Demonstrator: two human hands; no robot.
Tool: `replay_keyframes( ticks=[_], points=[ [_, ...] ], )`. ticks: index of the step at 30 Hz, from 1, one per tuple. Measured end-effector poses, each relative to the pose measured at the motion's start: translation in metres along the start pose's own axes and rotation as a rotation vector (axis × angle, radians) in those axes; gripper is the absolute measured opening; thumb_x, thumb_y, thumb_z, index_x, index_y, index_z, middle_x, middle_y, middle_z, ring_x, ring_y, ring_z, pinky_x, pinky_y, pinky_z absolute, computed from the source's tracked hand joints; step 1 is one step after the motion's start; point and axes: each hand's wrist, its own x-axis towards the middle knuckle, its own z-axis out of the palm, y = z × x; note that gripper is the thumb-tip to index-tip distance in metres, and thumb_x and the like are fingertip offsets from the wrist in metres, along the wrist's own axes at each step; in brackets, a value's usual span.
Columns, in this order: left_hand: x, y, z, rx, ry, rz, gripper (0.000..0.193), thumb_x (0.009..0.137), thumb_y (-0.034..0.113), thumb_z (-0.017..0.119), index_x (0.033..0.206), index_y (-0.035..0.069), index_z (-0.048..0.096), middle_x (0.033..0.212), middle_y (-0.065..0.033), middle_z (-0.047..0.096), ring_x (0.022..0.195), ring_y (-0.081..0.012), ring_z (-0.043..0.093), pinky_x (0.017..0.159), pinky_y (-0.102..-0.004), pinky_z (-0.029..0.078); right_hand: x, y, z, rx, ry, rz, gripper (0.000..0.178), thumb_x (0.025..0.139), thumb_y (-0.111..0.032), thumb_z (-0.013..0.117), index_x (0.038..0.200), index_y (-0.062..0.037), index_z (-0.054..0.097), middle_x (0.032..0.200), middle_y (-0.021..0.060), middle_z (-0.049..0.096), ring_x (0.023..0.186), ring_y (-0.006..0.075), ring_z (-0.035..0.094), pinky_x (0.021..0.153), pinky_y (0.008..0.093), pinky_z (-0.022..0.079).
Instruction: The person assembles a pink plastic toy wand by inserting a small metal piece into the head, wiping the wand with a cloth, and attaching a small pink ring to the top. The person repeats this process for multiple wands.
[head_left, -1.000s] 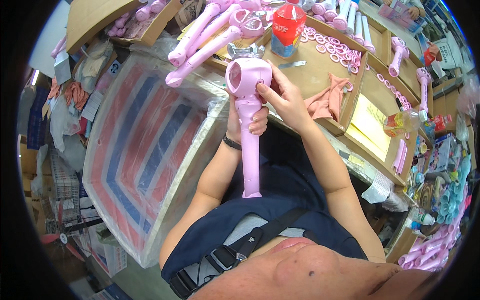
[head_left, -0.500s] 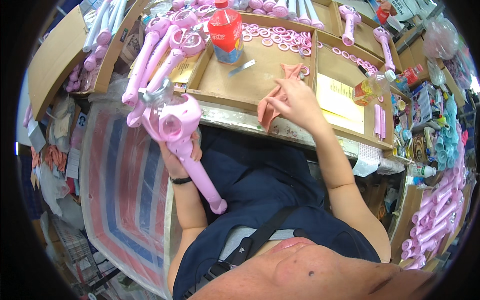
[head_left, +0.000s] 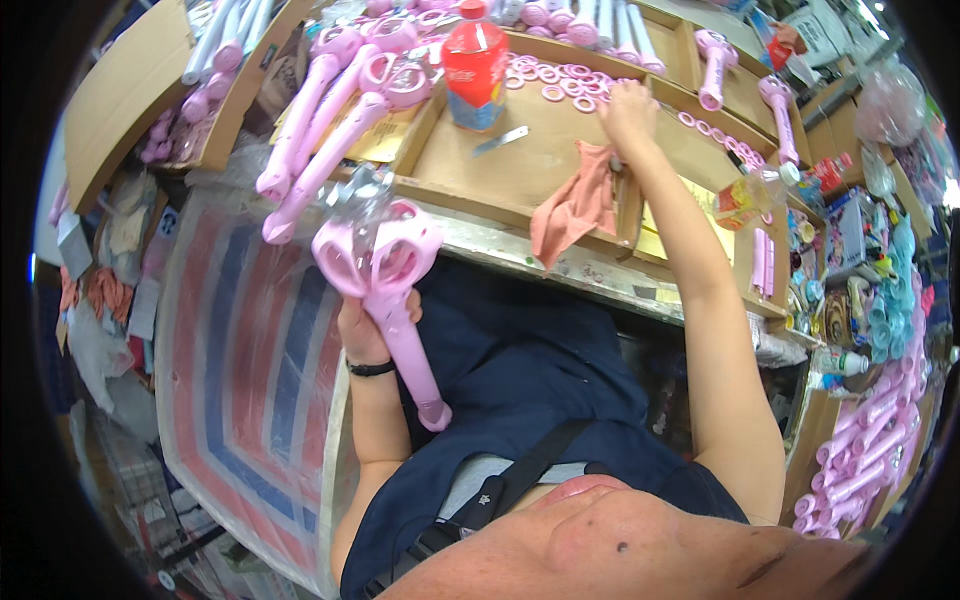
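My left hand is wrapped round the handle of a pink plastic toy wand, held tilted over my lap with its open-framed head up. A shiny silver and clear piece sits at the top of that head. My right hand is stretched out to the pink rings at the right side of the cardboard tray. Its fingers are bent down among the rings, and what they pinch is too small to make out. An orange cloth hangs over the tray's front edge, below my right forearm.
Several pink wands lie at the left of the tray. A red-capped bottle and a small metal strip are inside it. To the right stand a bottle of yellow liquid and a box of pink handles.
My right hand has let go of the orange cloth and moved away from me to the rings. The wand in my left hand has shifted slightly right and turned its head.
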Motion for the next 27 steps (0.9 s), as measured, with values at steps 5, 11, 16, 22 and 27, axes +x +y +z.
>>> replay_keyframes(
  ticks=[5, 11, 16, 22, 27],
  points=[
    [0.010, -0.002, 0.009, -0.284, -0.063, -0.161, 0.065, 0.089, 0.052, 0.051, 0.133, 0.005, 0.042, 0.122, -0.0245, 0.053, 0.085, -0.0271, 0.061, 0.070, -0.0376, 0.053, 0.008, 0.020, 0.024, -0.246, -0.192, -0.005, 0.016, 0.077, -0.017, 0.058, 0.079, -0.0046, 0.067, 0.088, 0.0123, 0.065, 0.091, 0.0274, 0.060, 0.080, 0.0422, 0.046],
    [0.015, -0.013, 0.012, -0.257, -0.009, -0.144, 0.050, 0.092, 0.042, 0.052, 0.126, 0.005, 0.047, 0.110, -0.0200, 0.061, 0.084, -0.0265, 0.065, 0.069, -0.0364, 0.057, -0.001, 0.019, 0.011, -0.251, -0.071, -0.062, 0.020, 0.077, -0.023, 0.060, 0.084, -0.0042, 0.065, 0.101, 0.0118, 0.062, 0.103, 0.0276, 0.056, 0.085, 0.0452, 0.045],
    [0.016, -0.012, 0.018, -0.126, 0.017, -0.138, 0.049, 0.091, 0.041, 0.055, 0.123, 0.005, 0.049, 0.105, -0.0164, 0.062, 0.084, -0.0258, 0.065, 0.067, -0.0347, 0.057, -0.002, 0.031, 0.025, -0.260, -0.268, -0.038, 0.029, 0.077, -0.029, 0.063, 0.094, -0.0058, 0.067, 0.109, 0.0114, 0.060, 0.111, 0.0287, 0.051, 0.087, 0.0460, 0.044],
    [0.008, -0.009, 0.012, -0.103, 0.052, -0.104, 0.046, 0.090, 0.040, 0.057, 0.119, 0.005, 0.051, 0.099, -0.0129, 0.062, 0.083, -0.0247, 0.065, 0.067, -0.0336, 0.056, 0.012, -0.005, -0.043, 0.679, 0.006, 0.081, 0.024, 0.086, -0.022, 0.062, 0.097, -0.0011, 0.064, 0.093, 0.0071, 0.066, 0.085, 0.0186, 0.061, 0.073, 0.0309, 0.048],
    [0.019, -0.015, 0.010, -0.150, 0.067, -0.126, 0.044, 0.090, 0.038, 0.057, 0.119, 0.004, 0.052, 0.100, -0.0133, 0.062, 0.084, -0.0247, 0.064, 0.068, -0.0344, 0.056, -0.063, -0.068, -0.165, 1.518, -0.082, 0.036, 0.018, 0.090, -0.002, 0.053, 0.106, 0.0049, 0.057, 0.097, 0.0112, 0.064, 0.084, 0.0155, 0.061, 0.075, 0.0260, 0.048]
  ],
)
